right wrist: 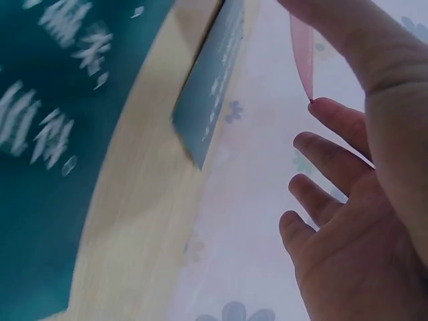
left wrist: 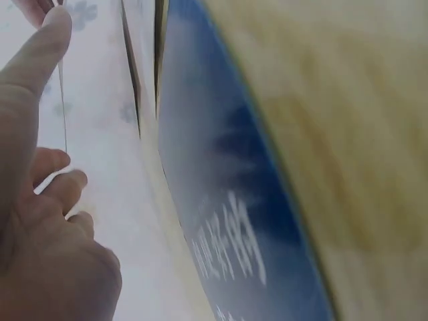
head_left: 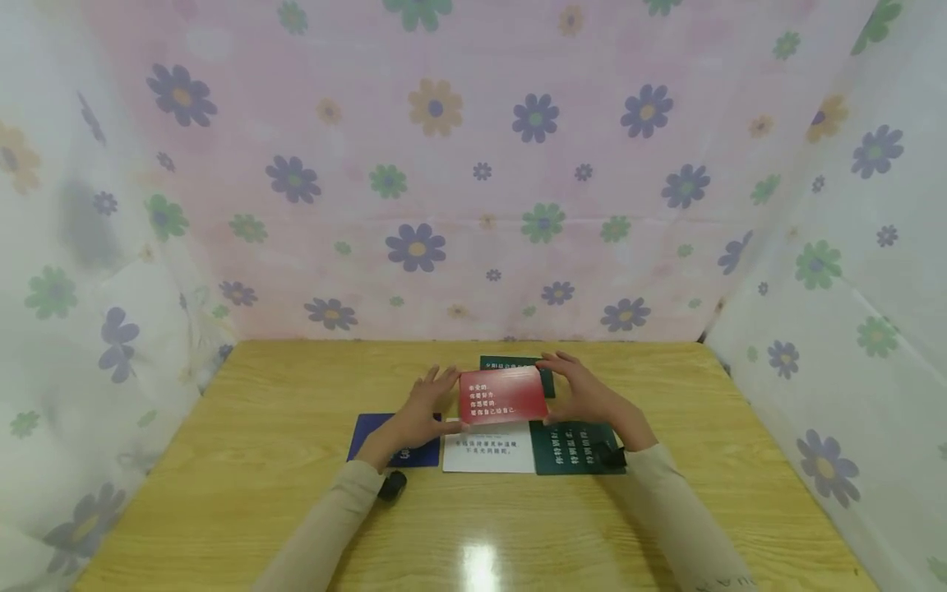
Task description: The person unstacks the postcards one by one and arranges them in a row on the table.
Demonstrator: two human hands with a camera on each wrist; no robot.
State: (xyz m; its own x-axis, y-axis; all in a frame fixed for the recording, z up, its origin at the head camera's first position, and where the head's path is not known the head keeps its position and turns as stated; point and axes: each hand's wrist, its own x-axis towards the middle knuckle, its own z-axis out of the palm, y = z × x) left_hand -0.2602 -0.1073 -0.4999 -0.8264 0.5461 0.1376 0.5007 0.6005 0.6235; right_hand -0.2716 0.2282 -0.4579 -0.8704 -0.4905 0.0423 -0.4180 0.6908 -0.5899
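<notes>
Just below the centre of the head view, a red card (head_left: 503,396) printed with white characters is held up over the table (head_left: 185,510). Its left edge is pinched in the grip of the left hand (head_left: 414,419) and its right edge in the grip of the right hand (head_left: 592,399); the lower corners are met by the thumbs, the upper corners by fingertips. At the top of the right wrist view the card is seen nearly edge-on. Lower in the head frame, a white card (head_left: 488,458) is partly overlapped by it. To the left of that, a blue card (head_left: 425,452) is partly hidden by the left hand; to the right, a green card (head_left: 577,456) is laid. Above the red card, a second green card (head_left: 510,362) is partly covered. The upper frame is filled by flower-patterned cloth (head_left: 473,197).
</notes>
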